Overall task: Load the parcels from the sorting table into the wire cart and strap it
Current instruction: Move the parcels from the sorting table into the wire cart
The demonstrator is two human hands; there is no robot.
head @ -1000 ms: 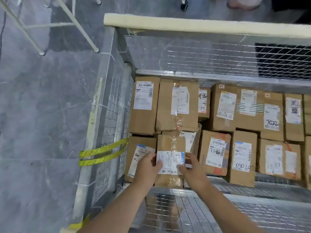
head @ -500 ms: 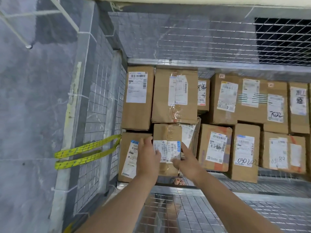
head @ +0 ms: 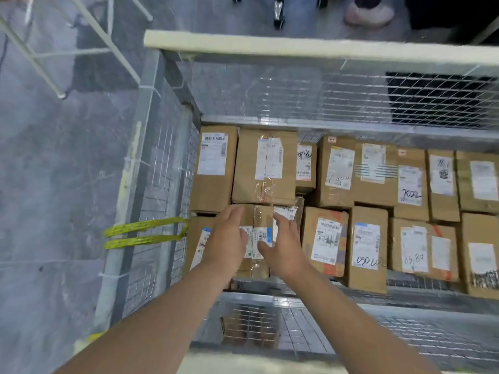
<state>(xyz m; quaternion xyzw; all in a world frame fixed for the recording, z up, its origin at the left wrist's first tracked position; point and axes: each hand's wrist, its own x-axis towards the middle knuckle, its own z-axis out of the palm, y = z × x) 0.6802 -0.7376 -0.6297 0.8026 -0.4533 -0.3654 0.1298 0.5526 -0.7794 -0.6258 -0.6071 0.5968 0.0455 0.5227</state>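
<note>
Inside cart (head: 324, 51), two hands (head: 229, 238) (head: 285, 245) flank one parcel (head: 260, 218)

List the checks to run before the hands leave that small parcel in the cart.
1. The small parcel is inside the wire cart, among neighbouring boxes: ok.
2. The left hand and right hand are not gripping, fingers straight: ok.
3. Parcel lying flat: cannot tell, the hands cover its edges.
4. Space above this layer, below the cart's rim: ok.
5. The yellow strap across the load: not ok, it hangs looped on the cart's left wall.
</note>
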